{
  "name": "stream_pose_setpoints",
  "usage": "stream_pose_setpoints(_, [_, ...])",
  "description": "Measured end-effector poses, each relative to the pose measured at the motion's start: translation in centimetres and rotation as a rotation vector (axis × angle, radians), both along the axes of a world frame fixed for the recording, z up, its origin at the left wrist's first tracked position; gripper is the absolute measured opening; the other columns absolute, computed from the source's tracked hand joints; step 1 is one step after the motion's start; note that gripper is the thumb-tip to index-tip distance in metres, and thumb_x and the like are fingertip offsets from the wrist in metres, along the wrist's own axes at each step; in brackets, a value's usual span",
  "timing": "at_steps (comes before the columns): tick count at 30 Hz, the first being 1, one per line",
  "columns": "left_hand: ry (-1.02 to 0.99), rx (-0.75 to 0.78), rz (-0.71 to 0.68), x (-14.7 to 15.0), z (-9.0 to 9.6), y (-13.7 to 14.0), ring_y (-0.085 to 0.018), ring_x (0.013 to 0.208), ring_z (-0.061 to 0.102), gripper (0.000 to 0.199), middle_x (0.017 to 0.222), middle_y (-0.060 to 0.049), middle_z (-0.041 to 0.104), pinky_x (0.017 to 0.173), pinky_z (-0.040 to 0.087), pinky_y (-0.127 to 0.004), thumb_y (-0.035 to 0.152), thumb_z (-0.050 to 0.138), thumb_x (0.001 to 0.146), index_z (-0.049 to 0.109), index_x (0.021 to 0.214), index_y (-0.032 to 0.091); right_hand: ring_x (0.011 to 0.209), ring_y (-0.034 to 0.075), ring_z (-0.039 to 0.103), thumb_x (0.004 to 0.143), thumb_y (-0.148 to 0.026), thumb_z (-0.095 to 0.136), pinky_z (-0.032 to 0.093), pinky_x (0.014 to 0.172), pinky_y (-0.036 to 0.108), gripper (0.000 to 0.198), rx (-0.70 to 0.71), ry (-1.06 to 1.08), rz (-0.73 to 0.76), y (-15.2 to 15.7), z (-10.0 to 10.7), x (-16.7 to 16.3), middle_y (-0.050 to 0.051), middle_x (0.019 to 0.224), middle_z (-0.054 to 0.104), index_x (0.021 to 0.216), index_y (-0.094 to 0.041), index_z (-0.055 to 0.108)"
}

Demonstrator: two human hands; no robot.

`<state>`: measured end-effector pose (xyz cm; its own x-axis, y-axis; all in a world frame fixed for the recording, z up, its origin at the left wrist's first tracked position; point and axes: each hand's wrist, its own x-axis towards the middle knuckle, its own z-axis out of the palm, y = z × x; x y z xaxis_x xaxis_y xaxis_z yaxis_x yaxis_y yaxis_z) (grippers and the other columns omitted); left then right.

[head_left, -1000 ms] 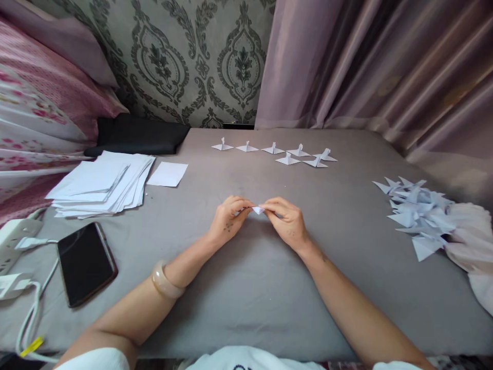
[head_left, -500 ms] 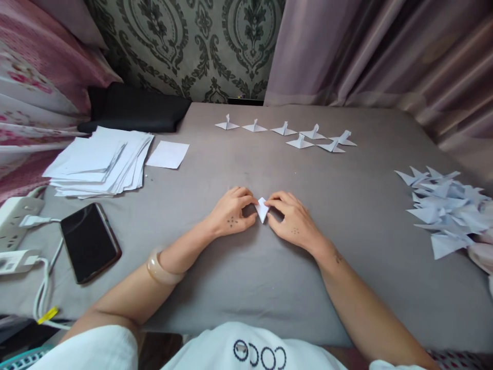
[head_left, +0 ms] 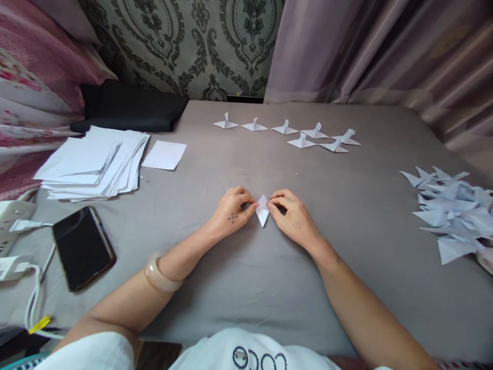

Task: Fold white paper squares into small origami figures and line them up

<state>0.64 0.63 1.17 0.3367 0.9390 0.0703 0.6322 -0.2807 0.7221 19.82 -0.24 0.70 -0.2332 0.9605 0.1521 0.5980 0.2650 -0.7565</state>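
Note:
A small diamond of folded white paper (head_left: 262,211) is held low over the grey cloth, between my two hands. My left hand (head_left: 233,209) pinches its left corner between thumb and fingers. On the opposite side, my right hand (head_left: 291,215) pinches the right corner in the same way. The paper's lower point faces me, and a crease runs down its middle. Beyond the hands, several finished paper cranes (head_left: 285,127) stand in two short rows near the far side of the table.
A stack of white paper sheets (head_left: 88,164) lies at the left, with a single square sheet (head_left: 165,155) beside it. Nearer are a phone (head_left: 83,247) and a white power strip (head_left: 14,216) with cables. A heap of folded paper cranes (head_left: 454,205) lies at the right on the grey-covered table (head_left: 308,303).
My fingers have shifted to the diamond's side corners, and more of the paper shows between them. The camera view has moved slightly.

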Motion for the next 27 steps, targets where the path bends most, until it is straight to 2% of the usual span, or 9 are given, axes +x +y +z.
stream_pose_setpoints(8, [-0.009,-0.038,0.057,0.6,0.3,0.1,-0.022,0.093,0.054,0.011,0.092,-0.007,0.059,0.086,0.044,-0.038,0.024,0.059,0.081,0.066,0.077,0.017,0.086,0.018,0.061,0.086,-0.027,0.053,0.047,0.081,0.034,0.018,-0.012,-0.008,-0.035,0.4,-0.4,-0.3,0.008,0.105,0.06,0.076,-0.019,0.065])
stream_pose_setpoints(20, [-0.012,-0.055,0.064,0.7,0.6,0.0,-0.02,0.092,0.052,0.01,0.091,-0.007,0.057,0.089,0.041,-0.038,0.024,0.06,0.082,0.065,0.077,0.016,0.08,0.017,0.059,0.087,-0.026,0.055,0.047,0.077,0.032,0.016,0.038,-0.116,-0.047,0.3,-0.5,-0.6,0.008,0.101,0.059,0.074,-0.018,0.059])
stream_pose_setpoints(24, [0.02,-0.011,0.064,0.6,0.1,-0.1,-0.02,0.089,0.051,0.007,0.091,-0.006,0.057,0.085,0.042,-0.037,0.023,0.061,0.082,0.062,0.081,0.016,0.081,0.017,0.058,0.088,-0.026,0.055,0.047,0.076,0.032,0.012,0.067,-0.142,-0.037,0.2,-0.7,-0.4,0.007,0.099,0.058,0.077,-0.019,0.056])
stream_pose_setpoints(27, [0.075,0.104,0.048,0.7,-0.4,-0.3,-0.019,0.085,0.05,0.009,0.092,-0.006,0.057,0.08,0.043,-0.034,0.019,0.059,0.083,0.059,0.092,0.016,0.082,0.018,0.058,0.087,-0.025,0.057,0.047,0.075,0.032,0.006,0.086,-0.131,-0.039,0.1,-0.8,-0.3,0.006,0.096,0.057,0.085,-0.02,0.055])
